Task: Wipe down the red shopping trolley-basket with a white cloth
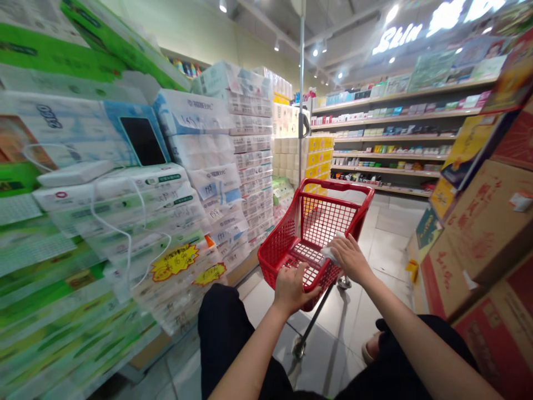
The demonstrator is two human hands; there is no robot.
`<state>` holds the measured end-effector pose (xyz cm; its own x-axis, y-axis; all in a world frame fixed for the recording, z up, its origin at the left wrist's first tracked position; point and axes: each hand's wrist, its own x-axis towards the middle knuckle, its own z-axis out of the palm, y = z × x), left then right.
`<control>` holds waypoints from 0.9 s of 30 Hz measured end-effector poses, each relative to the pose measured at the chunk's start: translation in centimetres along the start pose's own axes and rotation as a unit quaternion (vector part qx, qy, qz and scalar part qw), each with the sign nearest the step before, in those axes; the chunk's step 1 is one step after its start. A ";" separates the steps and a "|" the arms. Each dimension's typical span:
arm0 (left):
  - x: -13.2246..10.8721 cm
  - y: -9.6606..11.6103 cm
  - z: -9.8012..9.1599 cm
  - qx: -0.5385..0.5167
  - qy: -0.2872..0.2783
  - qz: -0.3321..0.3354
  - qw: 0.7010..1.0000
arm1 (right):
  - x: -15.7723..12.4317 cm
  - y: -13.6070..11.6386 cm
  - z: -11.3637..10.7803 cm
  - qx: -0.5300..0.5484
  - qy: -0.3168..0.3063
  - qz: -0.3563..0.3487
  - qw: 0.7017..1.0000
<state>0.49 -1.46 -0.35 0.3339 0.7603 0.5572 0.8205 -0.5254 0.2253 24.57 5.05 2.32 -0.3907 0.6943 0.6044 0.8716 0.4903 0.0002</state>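
Hands meet on the red basket (pixel 283 240) rim: left hand (pixel 293 289) grip closed round it, right hand (pixel 350 258) clutching a white cloth (pixel 331 253); steadying firmly should help wiping.

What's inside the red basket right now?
Inside the red plastic mesh basket, only its grid floor and walls show. The left hand gripping its near rim and the right hand pressing a crumpled white cloth there cover that near corner.
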 end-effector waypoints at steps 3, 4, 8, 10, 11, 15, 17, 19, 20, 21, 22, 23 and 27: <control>0.0 -0.3 -0.2 0.005 -0.001 -0.003 1.000 | -0.4 -2.4 0.4 0.001 0.033 0.036 0.999; 0.0 -0.5 -0.3 0.004 -0.003 -0.002 1.000 | -0.7 -3.6 0.5 0.006 0.043 0.042 0.998; 0.4 -1.7 -1.4 -0.022 -0.023 0.015 0.999 | -1.6 -8.9 0.7 0.028 0.043 0.021 0.998; 0.5 -2.5 -2.0 -0.042 -0.039 0.025 0.998 | -1.7 -10.5 0.6 0.032 0.029 0.001 0.999; 0.5 -2.9 -2.3 -0.049 -0.046 0.029 0.997 | -1.6 -10.8 0.6 0.032 0.019 -0.015 0.999; 0.3 -4.5 -3.1 -0.048 -0.054 0.026 0.997 | -0.4 -8.1 0.1 0.028 -0.018 -0.097 0.995; 0.2 -5.2 -3.4 -0.038 -0.048 0.015 0.998 | 0.1 -5.2 -0.3 0.011 -0.014 -0.089 0.996; 0.2 -5.9 -3.9 -0.029 -0.050 0.012 0.998 | 0.5 -2.6 -0.8 -0.011 -0.001 -0.058 0.998; 0.2 -6.2 -4.1 -0.024 -0.058 0.014 0.998 | 0.5 -1.6 -1.0 -0.020 0.001 -0.048 0.999; 0.3 -6.4 -4.4 -0.017 -0.072 0.018 0.997 | 0.5 -0.9 -1.1 -0.027 0.003 -0.042 0.999; 0.5 -6.5 -4.5 -0.010 -0.088 0.024 0.996 | 0.5 -0.7 -1.2 -0.033 0.005 -0.035 0.999; 0.7 -6.4 -4.7 -0.003 -0.102 0.031 0.994 | 0.4 -0.8 -1.2 -0.037 0.010 -0.024 0.999; 1.7 -4.2 -4.0 0.029 -0.107 0.066 0.992 | -0.1 -3.6 -0.7 -0.049 0.054 0.035 0.997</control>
<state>-4.25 0.52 2.79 0.5255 0.7531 0.3958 0.7863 -0.6076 0.1120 21.66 2.86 2.76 -0.2980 0.6613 0.6884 0.9225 0.3848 0.0297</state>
